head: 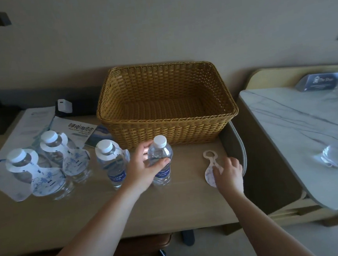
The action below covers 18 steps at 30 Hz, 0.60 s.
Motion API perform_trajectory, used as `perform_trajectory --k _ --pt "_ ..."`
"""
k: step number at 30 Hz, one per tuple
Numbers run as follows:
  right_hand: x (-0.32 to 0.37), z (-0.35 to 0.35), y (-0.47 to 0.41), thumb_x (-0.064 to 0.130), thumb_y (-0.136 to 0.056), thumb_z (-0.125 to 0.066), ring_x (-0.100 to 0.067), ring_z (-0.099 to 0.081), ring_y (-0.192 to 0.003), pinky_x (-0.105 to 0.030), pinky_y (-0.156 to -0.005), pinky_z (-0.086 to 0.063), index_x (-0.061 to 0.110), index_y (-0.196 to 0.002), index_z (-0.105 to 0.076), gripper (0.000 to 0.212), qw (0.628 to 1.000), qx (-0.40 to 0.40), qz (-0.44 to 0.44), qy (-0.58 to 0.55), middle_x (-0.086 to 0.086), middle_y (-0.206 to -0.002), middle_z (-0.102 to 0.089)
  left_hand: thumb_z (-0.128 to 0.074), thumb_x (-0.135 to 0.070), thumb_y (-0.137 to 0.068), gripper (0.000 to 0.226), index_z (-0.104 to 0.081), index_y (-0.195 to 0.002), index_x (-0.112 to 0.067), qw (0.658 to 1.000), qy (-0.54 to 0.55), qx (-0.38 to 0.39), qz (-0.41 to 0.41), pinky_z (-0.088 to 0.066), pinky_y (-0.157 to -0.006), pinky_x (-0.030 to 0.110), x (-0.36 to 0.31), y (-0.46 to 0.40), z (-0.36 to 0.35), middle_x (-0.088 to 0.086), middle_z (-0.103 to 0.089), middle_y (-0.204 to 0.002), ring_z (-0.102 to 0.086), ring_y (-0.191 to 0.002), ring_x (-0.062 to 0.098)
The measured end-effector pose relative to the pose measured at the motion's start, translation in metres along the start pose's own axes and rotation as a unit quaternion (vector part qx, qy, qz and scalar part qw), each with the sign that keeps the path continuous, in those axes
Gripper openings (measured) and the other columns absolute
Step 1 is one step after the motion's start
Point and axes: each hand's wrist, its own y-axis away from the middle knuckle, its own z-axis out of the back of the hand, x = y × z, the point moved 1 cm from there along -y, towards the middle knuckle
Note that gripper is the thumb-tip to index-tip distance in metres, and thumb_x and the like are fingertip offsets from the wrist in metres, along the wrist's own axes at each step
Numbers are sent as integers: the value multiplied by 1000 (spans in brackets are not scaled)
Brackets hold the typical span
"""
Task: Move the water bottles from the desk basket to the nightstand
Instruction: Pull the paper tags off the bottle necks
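A wicker basket (168,132) stands at the back of the wooden desk (114,209), with no bottles inside. Several clear water bottles with white caps stand upright on the desk in front of it. My left hand (145,168) is wrapped around the rightmost bottle (161,160), which has no neck tag. Beside it stands a second bottle (111,162) with a paper tag at its neck. Two more tagged bottles (24,171) (54,149) stand at the left. My right hand (227,171) rests fingers-down on a loose paper neck tag (209,163) lying flat on the desk.
Brochures (75,131) and papers lie behind the bottles, with a white charger (64,107) near the wall. To the right is a marble-topped surface (297,129) holding a small sign (318,81) and a clear upturned glass (336,153). A dark gap separates it from the desk.
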Motion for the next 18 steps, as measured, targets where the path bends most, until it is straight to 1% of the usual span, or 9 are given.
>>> perform_trajectory --k 2,4,5,7,10,12,14,16,18 --pt "-3 -11 16 30 -92 -54 -26 -35 -126 -37 -99 -39 13 -130 -51 41 995 28 83 58 -7 -138 -41 -83 -27 -72 57 -49 -115 -42 1000 -1 0 -1 -52 -94 36 2 -1 0 -8 -63 -122 -60 -112 9" --pt "-9 -26 29 37 -93 -49 -25 -32 -127 -36 -102 -37 15 -131 -49 44 982 85 120 121 -5 -139 -38 -83 -30 -72 55 -49 -112 -47 1000 -8 -6 -4 -52 -93 34 3 -1 1 -11 -63 -121 -59 -111 6" --pt "-12 -32 32 41 -93 -47 -25 -30 -129 -36 -104 -35 15 -133 -46 48 976 108 125 144 -4 -140 -37 -83 -32 -72 54 -49 -110 -49 1000 -10 -10 -6 -52 -92 33 3 0 1 -12 -62 -121 -59 -111 6" --pt "-16 -36 30 47 -93 -45 -24 -26 -133 -37 -109 -30 16 -139 -39 55 973 124 124 149 -3 -143 -35 -83 -32 -72 54 -48 -109 -50 1000 -11 -11 -10 -51 -91 32 4 0 2 -12 -62 -122 -59 -112 6" --pt "-21 -33 13 52 -94 -40 -24 -18 -142 -38 -117 -16 17 -145 -31 63 972 132 126 147 -4 -152 -29 -83 -31 -72 53 -49 -109 -48 1000 -18 -5 -11 -51 -90 28 2 0 2 -13 -62 -122 -59 -112 4" --pt "-23 -30 3 54 -95 -35 -24 -11 -146 -41 -118 -8 17 -148 -25 66 964 149 133 174 -5 -156 -23 -82 -30 -73 53 -48 -110 -48 1000 -22 -4 -12 -51 -88 25 1 1 2 -12 -61 -122 -58 -111 4" --pt "-25 -30 -1 56 -96 -31 -24 -4 -147 -44 -118 -3 17 -150 -18 69 957 174 128 195 -4 -160 -14 -82 -31 -74 54 -47 -109 -50 1000 -27 -4 -11 -49 -81 14 0 2 1 -14 -61 -120 -58 -108 1" --pt "-24 -31 2 57 -96 -28 -22 4 -148 -45 -118 2 17 -152 -10 72 952 190 120 210 -3 -162 -4 -80 -30 -75 53 -46 -110 -51 999 -31 -7 -14 -46 -73 5 -1 5 -1 -17 -59 -117 -58 -104 -6" --pt "-23 -30 6 56 -97 -29 -22 7 -148 -44 -118 4 17 -153 -7 72 954 177 125 209 -4 -162 1 -79 -28 -77 55 -47 -119 -44 999 -45 -13 -25 -47 -78 7 -3 7 -4 -16 -60 -119 -59 -107 -3"
